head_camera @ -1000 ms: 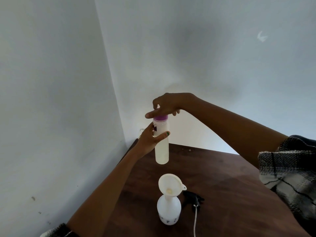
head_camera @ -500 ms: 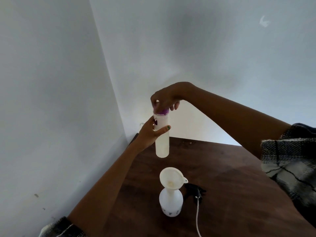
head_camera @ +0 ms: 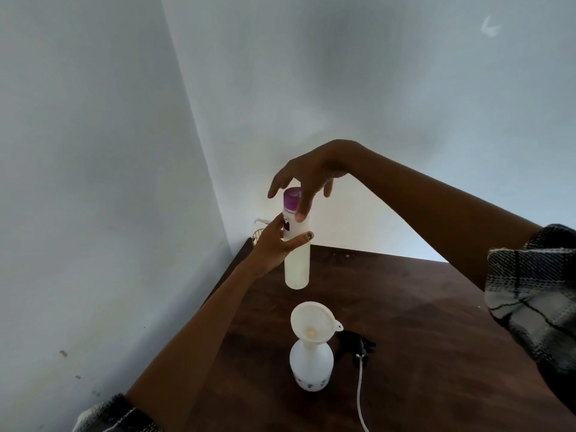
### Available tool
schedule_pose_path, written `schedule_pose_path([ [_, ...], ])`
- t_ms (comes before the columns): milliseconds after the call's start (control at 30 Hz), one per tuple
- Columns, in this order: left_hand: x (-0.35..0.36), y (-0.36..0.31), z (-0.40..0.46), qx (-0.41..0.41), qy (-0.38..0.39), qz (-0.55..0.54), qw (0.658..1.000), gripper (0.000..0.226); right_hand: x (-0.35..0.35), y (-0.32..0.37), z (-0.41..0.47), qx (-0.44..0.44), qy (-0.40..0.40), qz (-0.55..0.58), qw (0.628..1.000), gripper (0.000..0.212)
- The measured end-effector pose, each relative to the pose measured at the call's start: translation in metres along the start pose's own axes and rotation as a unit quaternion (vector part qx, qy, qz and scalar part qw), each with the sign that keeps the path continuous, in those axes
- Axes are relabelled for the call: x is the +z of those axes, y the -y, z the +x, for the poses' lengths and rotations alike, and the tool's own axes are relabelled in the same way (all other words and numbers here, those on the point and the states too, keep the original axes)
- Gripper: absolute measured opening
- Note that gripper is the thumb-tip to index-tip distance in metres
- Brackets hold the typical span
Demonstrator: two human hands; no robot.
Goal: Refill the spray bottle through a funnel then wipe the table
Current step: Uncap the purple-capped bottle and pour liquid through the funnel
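Observation:
My left hand (head_camera: 274, 244) grips a tall white bottle (head_camera: 297, 263) upright in the air above the table. The bottle has a purple cap (head_camera: 292, 203). My right hand (head_camera: 307, 179) hovers over the cap with fingers spread; the thumb and one finger touch the cap's sides. Below stands the white spray bottle (head_camera: 311, 366) with a white funnel (head_camera: 313, 322) seated in its neck. The black spray head (head_camera: 357, 346) with its white tube lies on the table just right of the spray bottle.
The dark wooden table (head_camera: 420, 322) sits in a corner, with white walls close on the left and behind. A small pale object (head_camera: 258, 241) shows at the table's far left corner.
My right hand has loosened from a closed grip on the purple cap to spread fingers over it. The bottle stays held by my left hand at about the same height.

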State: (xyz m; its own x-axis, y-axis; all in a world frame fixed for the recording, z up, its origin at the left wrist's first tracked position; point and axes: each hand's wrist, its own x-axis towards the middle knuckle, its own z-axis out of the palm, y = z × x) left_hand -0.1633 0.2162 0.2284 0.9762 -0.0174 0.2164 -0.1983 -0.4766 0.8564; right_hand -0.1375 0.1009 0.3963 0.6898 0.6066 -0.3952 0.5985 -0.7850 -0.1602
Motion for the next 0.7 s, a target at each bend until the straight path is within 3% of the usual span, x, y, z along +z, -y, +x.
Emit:
schedule_pose_path([
  [133, 0.001, -0.005, 0.002, -0.001, -0.013, -0.011, 1.000, 0.057, 0.011, -0.002, 0.009, 0.050, -0.047, 0.015, 0.998, 0.067],
  [200, 0.002, -0.006, 0.003, -0.001, -0.016, -0.001, 1.000, 0.055, 0.012, -0.006, 0.015, 0.029, -0.084, 0.006, 0.996, 0.051],
  [267, 0.003, -0.004, 0.004, -0.002, -0.016, -0.001, 1.000, 0.055, 0.009, -0.010, 0.015, -0.002, -0.057, 0.008, 0.998, 0.037],
  [367, 0.003, 0.000, 0.005, -0.007, -0.016, -0.008, 1.000, 0.056, 0.007, -0.012, 0.011, -0.019, -0.018, 0.009, 1.000, 0.062],
  [433, 0.004, -0.001, 0.004, -0.003, -0.015, -0.013, 1.000, 0.057, 0.010, -0.011, 0.012, 0.011, -0.026, 0.057, 0.998, 0.083],
  [500, 0.004, -0.001, 0.005, -0.005, -0.013, -0.008, 1.000, 0.058, 0.015, -0.009, 0.015, 0.061, -0.032, 0.098, 0.993, 0.088],
  [633, 0.005, 0.001, 0.005, -0.002, -0.009, -0.012, 1.000, 0.057, 0.018, -0.012, 0.026, 0.035, -0.096, 0.009, 0.995, 0.058],
  [700, 0.006, 0.002, 0.004, 0.000, -0.006, -0.003, 1.000, 0.056, 0.015, -0.016, 0.026, -0.003, -0.065, 0.013, 0.998, 0.035],
])
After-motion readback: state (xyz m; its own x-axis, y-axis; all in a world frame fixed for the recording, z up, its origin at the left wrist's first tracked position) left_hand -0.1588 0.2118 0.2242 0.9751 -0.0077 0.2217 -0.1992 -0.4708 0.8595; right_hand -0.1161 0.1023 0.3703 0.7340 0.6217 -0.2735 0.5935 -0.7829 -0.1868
